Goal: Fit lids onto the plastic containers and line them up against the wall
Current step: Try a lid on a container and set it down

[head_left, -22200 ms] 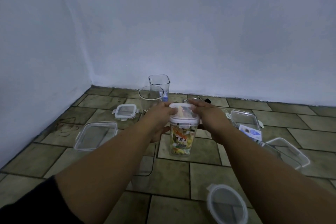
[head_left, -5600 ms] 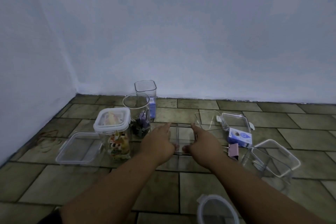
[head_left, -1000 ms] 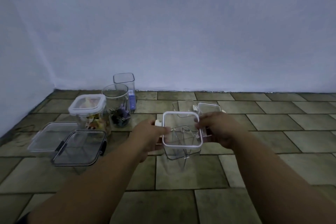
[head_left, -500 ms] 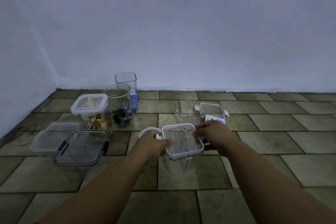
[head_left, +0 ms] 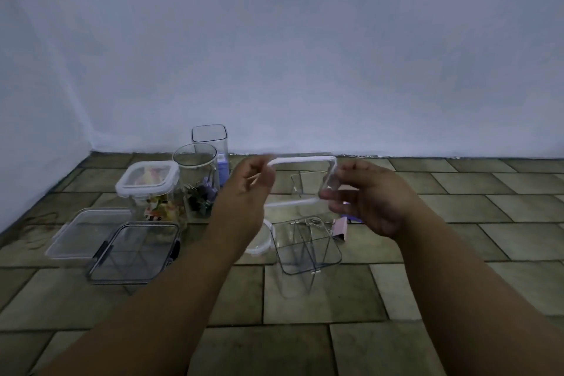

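The big wall (head_left: 305, 55) stands at the back, and the tiled floor (head_left: 305, 345) holds all the boxes. Nothing sits in a neat row yet, so I think most of the job is left.

Near the wall on the left, a flat box with a dark-clip lid (head_left: 134, 252) looks closed. Just behind it lies a flat clear box (head_left: 79, 230); I cannot tell if its lid is on. A square jar with a white lid (head_left: 149, 189) looks done too. Beside it, a round jar (head_left: 195, 183) has no lid, and the tall square jar (head_left: 210, 143) closest to the wall is open as well.

In the middle of the floor, far from the wall, stands a clear square box (head_left: 308, 246) with its top open. A round white lid (head_left: 261, 241) lies just beside it.

Both hands hold a square white-rimmed lid (head_left: 302, 181) up in the air above that open box. The left hand (head_left: 244, 201) pinches its left edge with the fingers (head_left: 262, 175). The right hand (head_left: 369, 198) pinches its right edge.

I think the lid must go down on the box next.
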